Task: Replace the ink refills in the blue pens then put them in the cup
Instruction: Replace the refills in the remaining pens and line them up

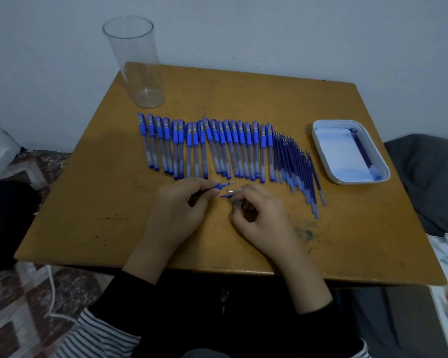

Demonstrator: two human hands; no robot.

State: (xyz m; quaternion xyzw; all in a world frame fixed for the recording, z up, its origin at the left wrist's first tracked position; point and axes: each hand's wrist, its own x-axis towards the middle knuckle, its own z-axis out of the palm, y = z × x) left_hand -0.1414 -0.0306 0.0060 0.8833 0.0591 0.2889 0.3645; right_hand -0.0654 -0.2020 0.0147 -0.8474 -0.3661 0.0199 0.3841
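Note:
Several capped blue pens lie in a row across the middle of the wooden table. To their right is a fan of loose blue refills. My left hand grips an uncapped pen by its blue grip, tip pointing right. My right hand pinches the clear pen cap with its blue clip, just below that tip. The clear glass cup stands at the back left with nothing in it.
A white tray at the right holds one used refill and blue ink stains. Grey fabric lies beyond the table's right edge. A patterned rug covers the floor at the left.

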